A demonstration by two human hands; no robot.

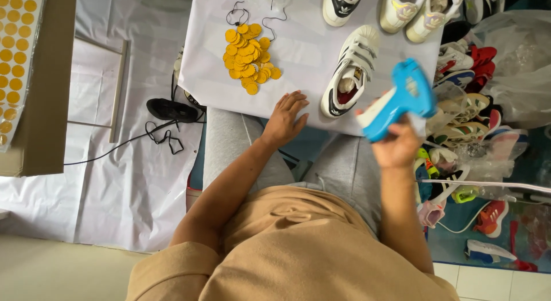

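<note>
My right hand (397, 145) holds a blue and white tagging gun (398, 100) up in front of me, just right of a white strapped shoe (351, 70) lying on the white board (298, 54). My left hand (284, 118) rests flat on the board's near edge, fingers spread, holding nothing. A heap of round yellow tags (248, 55) lies on the board beyond my left hand, with thin black strings (238, 14) above it.
More white shoes (419, 11) stand at the board's far edge. A pile of mixed shoes and plastic bags (470, 117) fills the floor at right. Left lie a black object with cords (171, 109) on white sheeting and a sheet of yellow tags (14, 54).
</note>
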